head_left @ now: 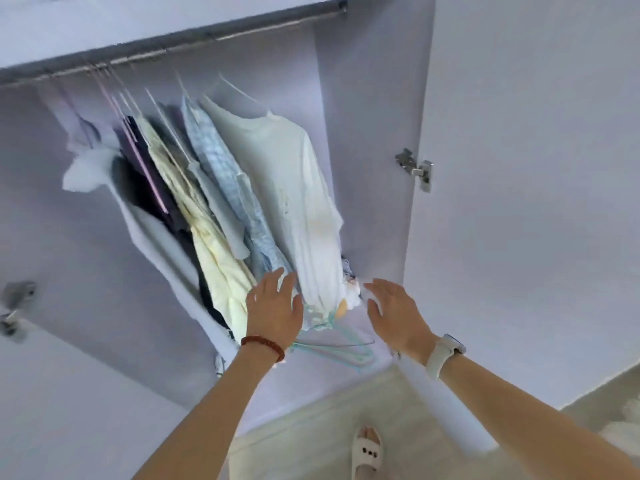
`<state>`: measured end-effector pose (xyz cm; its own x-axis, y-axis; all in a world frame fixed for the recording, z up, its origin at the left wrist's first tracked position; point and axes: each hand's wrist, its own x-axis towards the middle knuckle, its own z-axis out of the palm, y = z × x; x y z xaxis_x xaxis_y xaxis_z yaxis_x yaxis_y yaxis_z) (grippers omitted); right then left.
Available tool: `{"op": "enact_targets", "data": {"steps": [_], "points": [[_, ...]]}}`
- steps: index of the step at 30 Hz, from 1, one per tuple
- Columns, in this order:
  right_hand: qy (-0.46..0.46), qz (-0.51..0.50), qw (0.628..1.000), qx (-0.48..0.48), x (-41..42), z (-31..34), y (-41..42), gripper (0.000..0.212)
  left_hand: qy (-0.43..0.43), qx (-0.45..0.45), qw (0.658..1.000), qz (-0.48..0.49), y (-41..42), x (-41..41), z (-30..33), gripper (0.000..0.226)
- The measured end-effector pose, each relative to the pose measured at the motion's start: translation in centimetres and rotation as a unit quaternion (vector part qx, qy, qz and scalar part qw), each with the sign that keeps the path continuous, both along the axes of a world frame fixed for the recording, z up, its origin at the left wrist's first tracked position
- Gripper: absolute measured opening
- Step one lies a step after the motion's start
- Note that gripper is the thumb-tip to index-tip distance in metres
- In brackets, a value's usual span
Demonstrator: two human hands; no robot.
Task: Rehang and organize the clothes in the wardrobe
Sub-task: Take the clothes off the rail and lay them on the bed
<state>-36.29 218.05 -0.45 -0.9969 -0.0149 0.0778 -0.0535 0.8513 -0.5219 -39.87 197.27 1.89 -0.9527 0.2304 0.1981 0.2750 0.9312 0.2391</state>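
Inside the open wardrobe [367, 133], a row of clothes hangs from the metal rail [180, 46] that runs across the top. Rightmost in the row is a white T-shirt [287, 188]; just left of it hang a pale blue checked shirt [221, 168], a cream shirt [207, 237] and a dark garment [145, 188], all packed close together. Below the hems, a few mint-green hangers [339, 344] lie loose on the wardrobe floor, beside a small heap of crumpled clothing in the back right corner.

Both arms reach forward toward the bottom of the hanging row. The left hand [275, 306], with a red bead bracelet [264, 346] on its wrist, has its fingers spread and straight near the hem of the white T-shirt, holding nothing. The right hand [394, 313], with a white watch [445, 353] on its wrist, is likewise spread wide and empty, just right of the hem. The right door [536, 168] stands open, its hinge [415, 168] showing.
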Motion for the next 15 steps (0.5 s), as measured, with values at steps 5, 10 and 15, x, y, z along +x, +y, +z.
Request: {"op": "enact_targets", "data": {"steps": [5, 10, 15], "points": [[0.08, 0.035, 0.995, -0.055, -10.8, 4.6, -3.6, 0.038, 0.116, 0.016, 0.991, 0.059, -3.5, -6.5, 5.2, 0.041], [0.165, 0.026, 0.983, -0.073, -21.3, 10.1, -6.3, 0.036, 0.131, -0.022, 0.99, 0.053, -4.8, -14.3, 10.0, 0.041], [0.227, 0.008, 0.974, 0.023, -30.9, 15.2, -8.0, 0.044, 0.092, -0.102, 0.988, 0.073, -4.4, -21.7, 13.2, 0.062]]}}
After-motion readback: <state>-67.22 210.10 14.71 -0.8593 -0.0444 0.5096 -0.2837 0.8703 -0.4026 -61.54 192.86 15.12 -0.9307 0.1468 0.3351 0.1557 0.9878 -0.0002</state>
